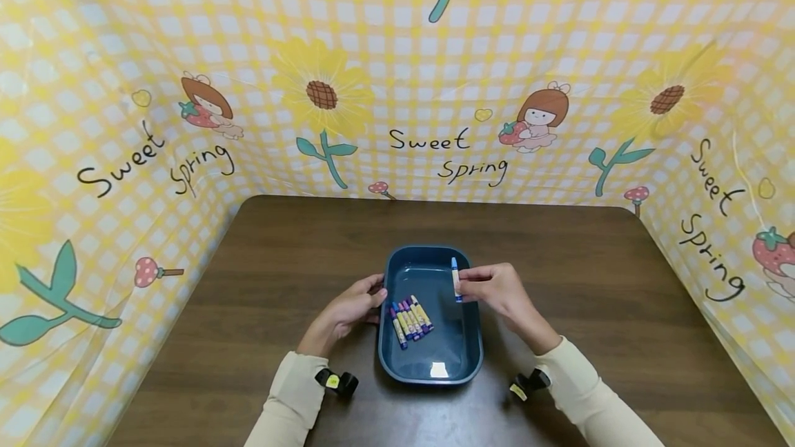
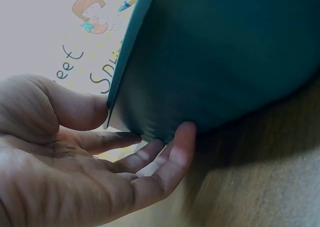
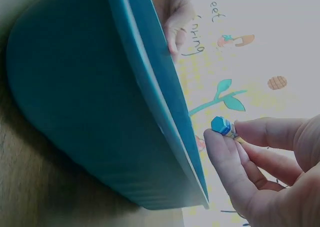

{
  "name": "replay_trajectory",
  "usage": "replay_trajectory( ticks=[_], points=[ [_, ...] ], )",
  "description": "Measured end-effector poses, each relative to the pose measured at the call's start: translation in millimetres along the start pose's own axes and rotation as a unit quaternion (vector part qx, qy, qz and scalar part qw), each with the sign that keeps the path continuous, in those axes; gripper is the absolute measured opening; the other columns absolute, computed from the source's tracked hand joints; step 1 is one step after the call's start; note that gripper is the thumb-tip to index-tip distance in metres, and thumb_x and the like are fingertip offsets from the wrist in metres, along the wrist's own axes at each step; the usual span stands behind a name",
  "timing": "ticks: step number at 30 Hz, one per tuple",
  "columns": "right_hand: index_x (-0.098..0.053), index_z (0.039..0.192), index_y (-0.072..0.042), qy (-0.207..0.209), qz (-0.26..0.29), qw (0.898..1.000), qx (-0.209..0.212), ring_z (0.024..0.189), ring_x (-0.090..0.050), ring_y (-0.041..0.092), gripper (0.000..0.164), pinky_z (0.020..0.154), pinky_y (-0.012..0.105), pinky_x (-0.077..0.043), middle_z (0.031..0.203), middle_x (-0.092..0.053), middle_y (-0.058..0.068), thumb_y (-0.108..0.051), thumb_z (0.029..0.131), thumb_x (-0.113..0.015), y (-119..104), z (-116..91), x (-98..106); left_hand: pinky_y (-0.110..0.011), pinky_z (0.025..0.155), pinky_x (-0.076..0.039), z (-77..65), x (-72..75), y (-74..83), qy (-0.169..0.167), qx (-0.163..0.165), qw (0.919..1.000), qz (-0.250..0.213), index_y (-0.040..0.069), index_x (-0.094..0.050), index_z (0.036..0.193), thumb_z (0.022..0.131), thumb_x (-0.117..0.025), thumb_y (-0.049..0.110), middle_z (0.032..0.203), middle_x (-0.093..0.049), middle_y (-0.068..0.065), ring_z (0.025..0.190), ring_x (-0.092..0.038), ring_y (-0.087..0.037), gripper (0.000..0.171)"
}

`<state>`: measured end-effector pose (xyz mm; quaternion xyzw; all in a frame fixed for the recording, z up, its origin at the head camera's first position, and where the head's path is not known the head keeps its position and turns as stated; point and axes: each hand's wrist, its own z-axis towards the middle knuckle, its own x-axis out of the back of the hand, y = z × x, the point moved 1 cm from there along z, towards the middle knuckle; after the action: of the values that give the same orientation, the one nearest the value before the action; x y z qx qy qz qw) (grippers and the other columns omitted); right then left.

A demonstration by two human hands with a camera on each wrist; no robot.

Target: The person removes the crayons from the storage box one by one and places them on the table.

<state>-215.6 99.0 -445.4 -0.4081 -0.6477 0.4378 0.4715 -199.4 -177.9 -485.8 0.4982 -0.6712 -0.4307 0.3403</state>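
Note:
A dark blue rectangular tray (image 1: pixel 456 343) with rounded corners lies on the table. My left hand (image 1: pixel 349 309) grips its left wall, thumb at the rim and fingers against the outside, as the left wrist view shows. Between thumb and fingertips my right hand (image 1: pixel 499 290) pinches a crayon (image 1: pixel 455 283) with a light blue tip and a pale wrapper. It is held upright over the right side of the tray, and its blue end (image 3: pixel 220 125) shows in the right wrist view. Several crayons (image 1: pixel 410 321) with yellowish wrappers lie side by side in the tray's left half.
The dark wooden table (image 1: pixel 298 240) extends around the tray. A yellow checked cloth (image 1: pixel 422 88) with flowers and lettering encloses its back and sides. A black wrist camera (image 1: pixel 338 383) sits on the left wrist and another camera (image 1: pixel 528 383) on the right.

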Motion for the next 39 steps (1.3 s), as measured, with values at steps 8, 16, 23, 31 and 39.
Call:
replay_trajectory(
  ticks=[8,16,23,31,39],
  points=[
    [-0.072,0.112,0.013,0.01,0.043,0.999,0.003,0.077,-0.077,0.025,0.029,0.081,0.043,-0.061,0.101,-0.076,0.025,-0.003,0.087,-0.078,7,-3,20,-0.047,0.093,-0.054,1.2,-0.6,-1.3,-0.004,-0.004,1.0,0.003,0.0,-0.031,0.156,0.109,-0.041,0.01,0.14,-0.05,-0.024,0.113,-0.058,-0.032,0.05],
    [-0.069,0.117,0.014,0.037,0.054,0.998,-0.019,0.074,-0.076,0.015,0.038,0.086,0.042,-0.06,0.097,-0.078,0.016,-0.006,0.087,-0.079,19,-11,49,-0.043,0.088,-0.055,1.0,-2.7,-3.2,-0.011,-0.008,0.9999,0.004,-0.002,-0.03,0.156,0.109,-0.04,0.009,0.139,-0.05,-0.026,0.112,-0.059,-0.031,0.049],
    [-0.068,0.121,0.012,0.057,0.04,0.997,-0.031,0.077,-0.075,0.011,0.044,0.084,0.031,-0.059,0.097,-0.079,0.008,-0.013,0.087,-0.08,23,-17,78,-0.043,0.089,-0.055,3.2,-0.3,-1.7,-0.005,-0.004,1.0,0.004,-0.001,-0.028,0.157,0.109,-0.04,0.01,0.142,-0.049,-0.025,0.113,-0.059,-0.031,0.05],
    [-0.058,0.127,0.02,0.059,0.072,0.995,-0.042,0.079,-0.075,0.01,0.052,0.083,0.026,-0.059,0.094,-0.078,0.002,-0.01,0.09,-0.078,38,-31,109,-0.042,0.09,-0.054,3.7,0.7,-0.9,-0.006,0.0,1.0,0.006,-0.001,-0.028,0.157,0.109,-0.041,0.01,0.142,-0.048,-0.024,0.115,-0.057,-0.032,0.051],
    [-0.057,0.126,0.022,0.07,0.108,0.991,-0.036,0.078,-0.075,0.008,0.047,0.077,0.022,-0.059,0.09,-0.078,-0.004,-0.005,0.091,-0.075,54,-40,134,-0.041,0.089,-0.054,4.9,1.2,-1.1,-0.007,0.003,1.0,0.006,-0.001,-0.025,0.158,0.109,-0.04,0.011,0.144,-0.046,-0.025,0.116,-0.057,-0.032,0.052]
  ],
)
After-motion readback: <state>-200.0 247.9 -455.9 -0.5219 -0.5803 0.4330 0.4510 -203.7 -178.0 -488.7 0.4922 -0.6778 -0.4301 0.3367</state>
